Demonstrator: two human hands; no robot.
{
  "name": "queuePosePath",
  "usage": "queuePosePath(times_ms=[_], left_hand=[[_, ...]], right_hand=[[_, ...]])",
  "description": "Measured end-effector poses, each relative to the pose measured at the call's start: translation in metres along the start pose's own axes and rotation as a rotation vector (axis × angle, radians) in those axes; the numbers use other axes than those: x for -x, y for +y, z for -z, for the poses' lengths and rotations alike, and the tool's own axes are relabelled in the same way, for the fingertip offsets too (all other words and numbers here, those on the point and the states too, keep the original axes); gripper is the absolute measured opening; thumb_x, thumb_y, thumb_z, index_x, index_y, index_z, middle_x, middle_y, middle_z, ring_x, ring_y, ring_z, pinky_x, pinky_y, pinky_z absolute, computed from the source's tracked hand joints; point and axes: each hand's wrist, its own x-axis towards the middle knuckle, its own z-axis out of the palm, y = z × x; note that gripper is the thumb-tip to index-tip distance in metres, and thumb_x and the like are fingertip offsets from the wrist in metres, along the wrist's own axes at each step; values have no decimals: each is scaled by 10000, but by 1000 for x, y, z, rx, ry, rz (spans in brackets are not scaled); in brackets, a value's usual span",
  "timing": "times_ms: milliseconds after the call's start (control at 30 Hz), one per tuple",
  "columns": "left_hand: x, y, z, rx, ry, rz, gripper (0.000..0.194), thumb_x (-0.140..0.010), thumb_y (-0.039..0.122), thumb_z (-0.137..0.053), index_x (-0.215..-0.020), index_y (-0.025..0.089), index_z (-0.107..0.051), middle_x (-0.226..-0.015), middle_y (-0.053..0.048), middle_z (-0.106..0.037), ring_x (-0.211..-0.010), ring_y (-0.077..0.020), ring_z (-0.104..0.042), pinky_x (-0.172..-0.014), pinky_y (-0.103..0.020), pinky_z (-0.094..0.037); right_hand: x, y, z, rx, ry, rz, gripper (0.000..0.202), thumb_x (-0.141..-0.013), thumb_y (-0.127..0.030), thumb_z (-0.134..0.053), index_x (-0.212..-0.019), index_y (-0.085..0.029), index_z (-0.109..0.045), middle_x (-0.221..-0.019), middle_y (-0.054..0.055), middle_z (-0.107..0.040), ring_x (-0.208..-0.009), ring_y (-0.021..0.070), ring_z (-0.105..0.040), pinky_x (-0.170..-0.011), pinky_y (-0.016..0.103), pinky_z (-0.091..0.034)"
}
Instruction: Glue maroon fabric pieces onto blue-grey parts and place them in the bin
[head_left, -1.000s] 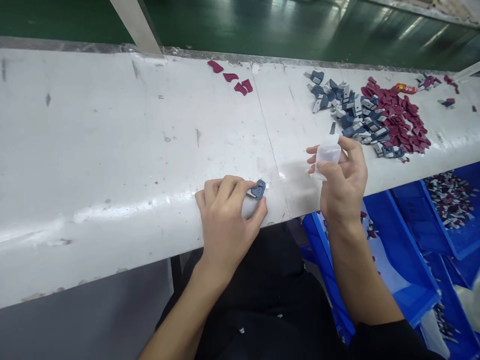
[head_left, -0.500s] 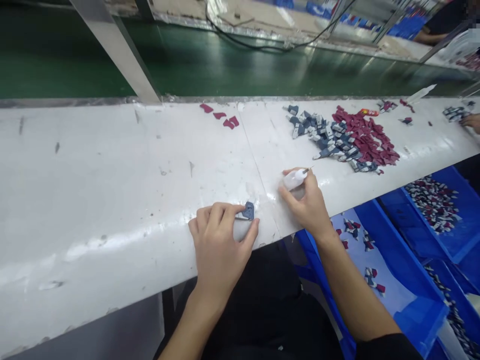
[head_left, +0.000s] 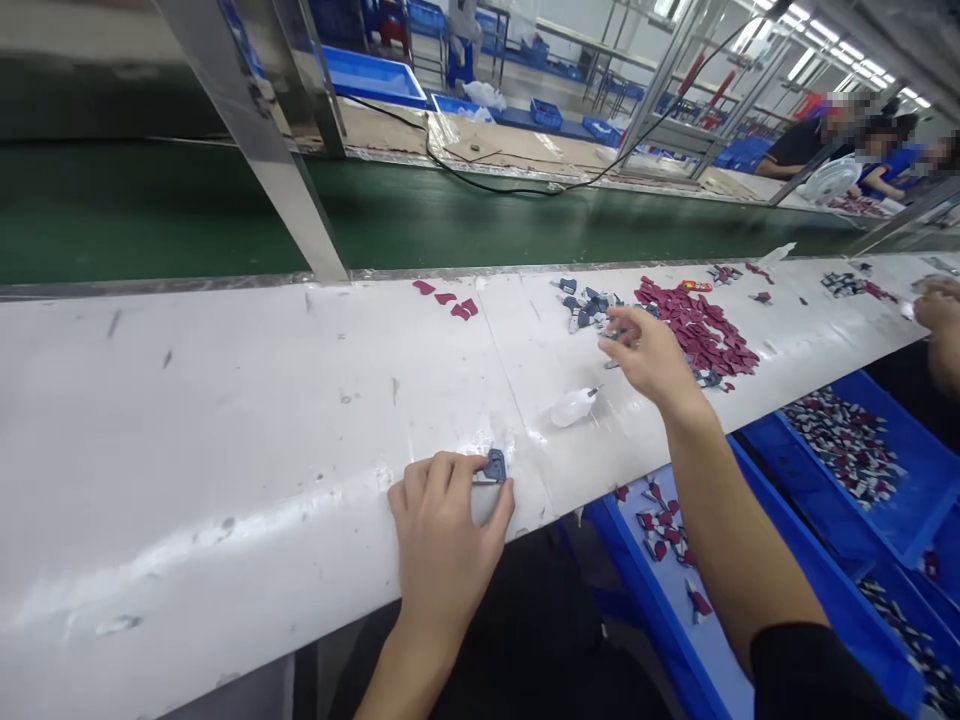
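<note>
My left hand (head_left: 450,515) rests on the white tabletop, its fingers closed on a small blue-grey and white plastic part (head_left: 495,467). To the right, a white dropper bottle (head_left: 572,408) with a thin metal tip lies on its side, apart from both hands. My right hand (head_left: 646,350) reaches over the pile of blue-grey and white plastic parts (head_left: 587,308). A gap shows between its thumb and fingers, and nothing can be seen held there. The hand hides part of this pile. Beside it lies a heap of dark red plastic pieces (head_left: 701,325).
Several loose red pieces (head_left: 445,299) lie near the table's back edge. A metal post (head_left: 262,150) stands at the back left, before a green belt (head_left: 450,225). Blue bins (head_left: 795,535) with parts sit below the right edge. A co-worker's hand (head_left: 937,305) is at far right.
My right hand has let go of the dropper bottle, now lying on the table, and moved away to the parts pile. My left hand keeps its part. The camera view has tilted up.
</note>
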Motion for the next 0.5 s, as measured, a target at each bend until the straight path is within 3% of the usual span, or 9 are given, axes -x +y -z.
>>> queuePosePath(times_ms=[67,100,167,233,333,400,500], left_hand=[[0,2,0,2,16,25,111,-1045,311,-709,-1118,231,-683,-1050,-60,-757,-1052,-302,-617,-936,-462,-412],[0,3,0,1,24,38,100,-1043,304,-707,-1108,231,-686,-1047,-59,-758,-1051,-301,-619,-938,-461,-414],[0,4,0,1,28,51,93,-1037,299,-712,-1098,233,-689,-1045,-56,-761,-1048,-299,-620,-935,-457,-417],[0,4,0,3,19,47,102,-1035,307,-719,-1100,235,-690,-1048,-55,-763,-1044,-298,-624,-928,-453,-416],[0,4,-1,-2,29,55,103,-1043,316,-715,-1096,232,-686,-1044,-58,-763,-1037,-298,-628,-922,-454,-418],[1,5,-2,-10,46,68,94,-1046,314,-708,-1083,231,-686,-1041,-64,-764,-1031,-300,-627,-921,-459,-424],[1,7,-2,-22,41,83,94,-1043,317,-708,-1082,232,-696,-1048,-76,-770,-1041,-312,-629,-924,-470,-434]], right_hand=[[-36,-24,-7,19,-64,31,110,-862,-208,-842,-963,-198,-799,-1044,120,-816,-860,234,-734,-730,382,-588],[-52,-40,-12,95,-198,43,55,-908,-186,-802,-855,-195,-790,-945,103,-806,-828,218,-732,-755,385,-590],[-75,-76,-30,122,-334,68,162,-897,-157,-832,-746,-194,-788,-829,86,-790,-742,206,-720,-754,394,-599],[-86,-110,-58,123,-419,102,102,-875,-92,-839,-883,-194,-839,-923,93,-831,-774,228,-749,-819,423,-637],[-83,-146,-109,175,-505,87,233,-846,33,-834,-998,-144,-839,-1148,170,-842,-1019,302,-795,-1015,481,-645],[-76,-157,-138,159,-493,55,173,-939,-69,-837,-1103,-123,-817,-1247,179,-813,-1135,312,-783,-1063,507,-643],[-68,-159,-162,72,-431,-1,327,-1074,-337,-783,-1346,-161,-736,-1380,125,-748,-1203,283,-761,-1034,499,-664]])
